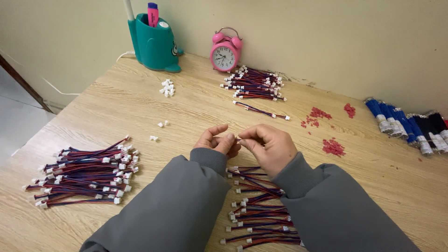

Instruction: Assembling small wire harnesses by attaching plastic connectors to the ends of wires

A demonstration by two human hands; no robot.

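Observation:
My left hand (216,141) and my right hand (268,145) meet over the middle of the wooden table (140,102). Their fingertips pinch one thin red-and-blue wire lead (238,138) between them; its ends are hidden by the fingers. Grey sleeves cover both forearms. Just below the hands lies a loose row of the same wire leads with white plug ends (259,207). A larger heap of these leads (86,172) lies to the left of my left sleeve.
Another pile of leads (254,84) and a single lead (261,110) lie at the back. Small white connector housings (167,88), red bits (333,147), a pink alarm clock (225,50), a teal pen holder (154,44) and blue and black wire bundles (406,125) stand around.

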